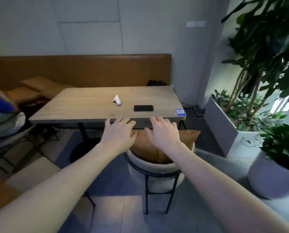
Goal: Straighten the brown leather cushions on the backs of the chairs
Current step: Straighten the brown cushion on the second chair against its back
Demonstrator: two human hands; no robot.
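Note:
A brown leather cushion (150, 148) leans inside a round cream chair (154, 167) with black metal legs, pushed under the near edge of a wooden table (90, 105). Its right corner sticks out past the chair rim. My left hand (119, 133) hovers over the cushion's upper left edge, fingers spread, a ring on one finger. My right hand (163, 132) is spread above the cushion's top middle. Both hands hold nothing; I cannot tell whether they touch the cushion. More brown cushions (39, 84) lie on the bench seat at the back left.
A black phone (143, 108), a small white device (117, 100) and a blue QR sticker (180, 112) are on the table. A brown padded bench back (83, 69) runs along the wall. Large planters with plants (251, 115) stand at right. A person's sleeve (0, 105) is at left.

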